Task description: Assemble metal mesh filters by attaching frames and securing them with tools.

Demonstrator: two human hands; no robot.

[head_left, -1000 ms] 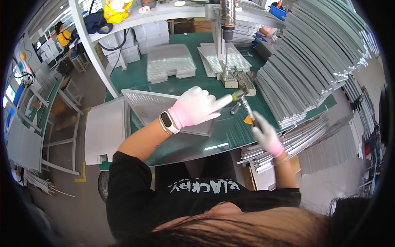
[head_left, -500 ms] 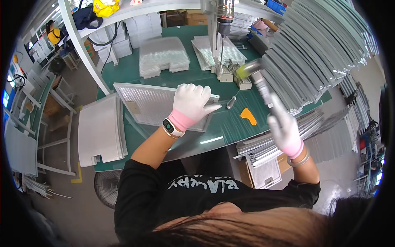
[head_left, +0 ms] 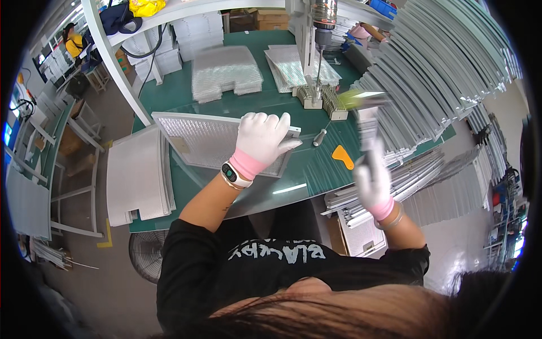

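On worktop [head_left: 307, 161], front: tilted frame [head_left: 200, 141]. L hand [head_left: 261, 138], by hammer [head_left: 368, 125] 1 s ago, now at frame's upper edge; fingers curled, grip can't tell; prob. steadying. R hand [head_left: 374, 183]: clenched round hammer.

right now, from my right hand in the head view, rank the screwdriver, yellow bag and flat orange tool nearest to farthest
From your right hand:
1. Flat orange tool: on the table, just left of the hand.
2. Screwdriver: also on the table, farther left.
3. Yellow bag: far upper left.
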